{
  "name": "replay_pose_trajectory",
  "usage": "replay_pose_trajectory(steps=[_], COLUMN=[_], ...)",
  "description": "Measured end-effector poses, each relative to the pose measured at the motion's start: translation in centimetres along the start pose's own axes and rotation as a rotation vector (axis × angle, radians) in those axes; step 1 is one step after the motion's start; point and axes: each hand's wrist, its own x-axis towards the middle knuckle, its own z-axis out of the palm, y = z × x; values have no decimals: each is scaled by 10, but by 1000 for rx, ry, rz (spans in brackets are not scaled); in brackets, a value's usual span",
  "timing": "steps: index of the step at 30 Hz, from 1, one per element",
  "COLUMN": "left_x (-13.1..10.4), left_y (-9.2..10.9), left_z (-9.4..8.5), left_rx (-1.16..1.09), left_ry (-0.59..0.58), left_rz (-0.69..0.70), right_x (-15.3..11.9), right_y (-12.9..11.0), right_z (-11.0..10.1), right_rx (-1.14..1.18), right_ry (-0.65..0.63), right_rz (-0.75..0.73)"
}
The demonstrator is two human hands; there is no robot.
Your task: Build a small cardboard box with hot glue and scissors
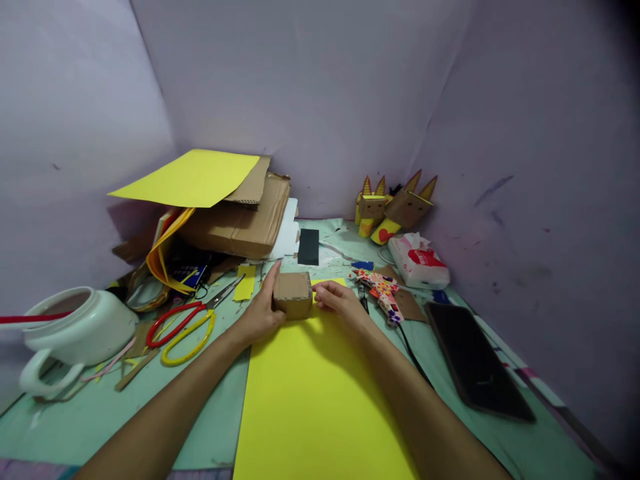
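A small brown cardboard box [293, 295] sits at the far end of a yellow sheet of paper [310, 393]. My left hand [264, 308] grips the box from its left side, a finger pointing up along the edge. Close to the box's right side, my right hand [340, 300] is closed with its fingertips pinched together. Whatever those fingertips hold, if anything, is too small to make out. A narrow strip of yellow paper [245, 283] and scissors [193, 323] with red and yellow handles lie left of my left hand.
At the left stand a white pot [85, 327] and a cardboard pile [235, 227] topped by yellow paper [195, 177]. Rightward lie a patterned glue gun [381, 293] with a cord, a phone [477, 360] and a tissue pack [419, 261]. Cardboard figures [407, 208] stand by the back wall.
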Motion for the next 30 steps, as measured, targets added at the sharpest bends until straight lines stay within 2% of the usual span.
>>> replay_pose_trajectory(steps=[5, 8, 16, 21, 25, 30], left_x=[-1, 0, 0, 1, 2, 3], left_y=[6, 7, 5, -3, -11, -10], left_z=[0, 1, 5, 6, 7, 7], left_rx=[-132, -179, -49, -109, -197, -187], left_ry=[-114, -118, -64, -31, -61, -72], left_rz=[-52, -69, 65, 61, 45, 31], right_x=[-3, 3, 10, 11, 8, 0], right_y=[4, 14, 24, 23, 16, 6], right_z=[1, 3, 7, 5, 2, 2], right_rx=[-101, -152, -77, -23, 53, 60], right_ry=[-24, -75, -60, -60, -106, -71], right_rz=[-134, -213, -208, -194, -168, -124])
